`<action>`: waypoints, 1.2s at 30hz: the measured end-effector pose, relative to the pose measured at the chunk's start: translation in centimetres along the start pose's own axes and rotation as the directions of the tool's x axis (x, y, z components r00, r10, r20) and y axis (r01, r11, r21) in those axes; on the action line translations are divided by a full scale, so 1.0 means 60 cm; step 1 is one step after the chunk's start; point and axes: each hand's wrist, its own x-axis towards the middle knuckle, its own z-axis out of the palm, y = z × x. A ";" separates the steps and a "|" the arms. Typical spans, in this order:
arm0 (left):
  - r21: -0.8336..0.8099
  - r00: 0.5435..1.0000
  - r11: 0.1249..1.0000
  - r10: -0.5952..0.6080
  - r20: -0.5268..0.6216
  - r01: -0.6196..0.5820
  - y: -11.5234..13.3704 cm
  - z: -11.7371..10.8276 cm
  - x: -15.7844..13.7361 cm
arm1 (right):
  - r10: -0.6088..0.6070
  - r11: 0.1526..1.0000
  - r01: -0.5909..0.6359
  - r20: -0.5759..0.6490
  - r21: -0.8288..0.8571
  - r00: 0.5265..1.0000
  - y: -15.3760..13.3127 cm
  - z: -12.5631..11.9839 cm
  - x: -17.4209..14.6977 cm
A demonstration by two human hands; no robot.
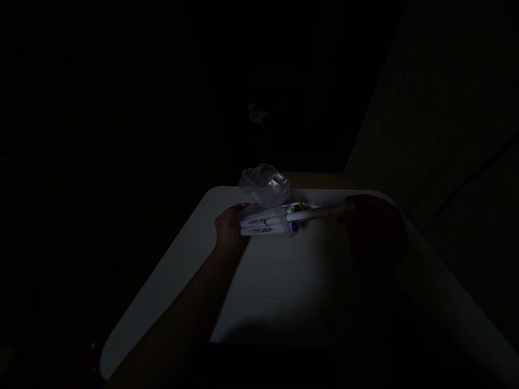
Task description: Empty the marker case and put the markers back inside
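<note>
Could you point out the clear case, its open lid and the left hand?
Clear case (288, 229), head view: rim at its open end.
Lid (263, 189), head view: its clear wall.
Left hand (227, 227), head view: its back.

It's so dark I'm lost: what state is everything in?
Clear plastic marker case: open, facing right
Clear lid: raised
Stored markers: inside, coloured ends showing
Held marker: at the case opening
Left hand: closed around case
Right hand: shadowed, gripping held marker
White tabletop: partly lit
</note>
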 end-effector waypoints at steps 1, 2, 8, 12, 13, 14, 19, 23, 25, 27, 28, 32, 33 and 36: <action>0.003 1.000 1.000 0.001 -0.001 -0.001 0.000 0.000 0.000 | 0.011 1.000 -0.011 0.034 0.002 0.999 0.005 -0.002 0.002; 0.008 1.000 1.000 0.003 -0.008 -0.003 0.000 0.001 -0.001 | 0.014 1.000 -0.014 0.065 0.000 0.998 0.009 -0.004 0.002; 0.025 1.000 0.999 0.028 -0.012 -0.027 -0.001 0.002 -0.002 | 0.038 0.997 -0.047 0.155 0.055 0.987 0.004 0.005 -0.006; 0.031 1.000 0.999 0.027 -0.002 -0.027 -0.003 -0.001 0.001 | 0.078 0.991 -0.097 0.189 0.092 0.979 0.005 0.009 -0.009; 0.027 1.000 0.999 0.021 0.004 -0.021 -0.003 -0.001 0.001 | 0.070 0.991 -0.092 0.207 0.098 0.976 0.007 0.009 -0.008; 0.022 1.000 1.000 0.016 0.006 -0.016 -0.003 -0.001 0.001 | 0.061 0.991 -0.085 0.214 0.105 0.975 0.008 0.009 -0.008; 0.028 1.000 0.999 0.023 0.010 -0.024 -0.001 -0.003 0.001 | 0.062 0.979 -0.080 0.095 0.190 0.994 -0.012 0.015 -0.018; 0.039 1.000 0.999 0.012 0.001 -0.012 0.002 -0.001 -0.003 | 0.056 0.980 -0.073 0.096 0.186 0.994 -0.025 0.018 -0.025; 0.033 1.000 0.999 0.011 -0.008 -0.010 0.002 0.000 -0.003 | 0.020 0.987 -0.036 0.103 0.157 0.995 -0.020 0.018 -0.024; 0.027 1.000 0.999 0.019 -0.006 -0.019 0.001 0.000 -0.002 | -0.009 0.991 -0.004 0.098 0.136 0.995 -0.013 0.019 -0.023; 0.032 1.000 0.999 0.023 -0.006 -0.023 0.001 -0.001 -0.001 | -0.019 0.992 0.007 0.088 0.128 0.996 -0.009 0.020 -0.022; 0.062 1.000 0.998 0.019 -0.013 -0.018 0.001 -0.001 0.000 | -0.071 0.991 0.064 0.063 0.116 0.995 -0.002 0.022 -0.019; 0.055 1.000 0.998 0.014 -0.013 -0.013 0.001 -0.001 0.000 | -0.088 0.990 0.080 0.061 0.117 0.994 -0.002 0.022 -0.019; 0.040 1.000 0.999 0.012 -0.007 -0.012 0.001 0.000 -0.001 | -0.126 0.983 0.117 0.058 0.139 0.990 -0.003 0.022 -0.022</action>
